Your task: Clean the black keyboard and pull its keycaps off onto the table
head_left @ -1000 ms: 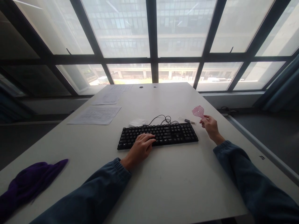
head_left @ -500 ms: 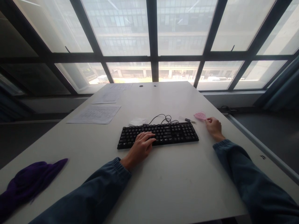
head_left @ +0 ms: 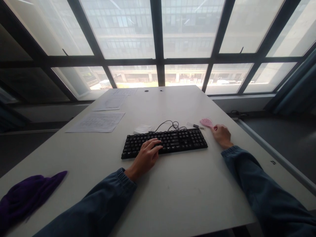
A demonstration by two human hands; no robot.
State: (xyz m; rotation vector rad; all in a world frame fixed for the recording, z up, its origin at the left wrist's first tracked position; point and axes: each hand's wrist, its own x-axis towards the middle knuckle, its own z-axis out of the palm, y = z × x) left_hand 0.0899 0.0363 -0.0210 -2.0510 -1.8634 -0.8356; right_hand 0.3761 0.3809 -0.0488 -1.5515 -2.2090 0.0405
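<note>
A black keyboard (head_left: 172, 142) lies in the middle of the white table, its cable looped behind it. My left hand (head_left: 148, 153) rests on the left-centre keys, fingers stretched out and a little apart, holding nothing. To the right of the keyboard, my right hand (head_left: 221, 134) is closed on the handle of a pink hairbrush (head_left: 206, 122) with an openwork oval head. The head points left, just above or on the table; I cannot tell which. A thin tool with a dark middle (head_left: 196, 126) lies behind the keyboard's right end, close to the brush.
A crumpled clear plastic wrapper (head_left: 143, 129) lies behind the keyboard. Printed paper sheets (head_left: 96, 122) are spread at the left rear. A purple cloth (head_left: 29, 194) sits at the left front. Large windows (head_left: 130, 29) stand beyond the table (head_left: 172, 197).
The view has shifted slightly, so everything sits a little further left. The pink hairbrush's head has turned to show its oval pattern more fully. My left hand stays on the keys.
</note>
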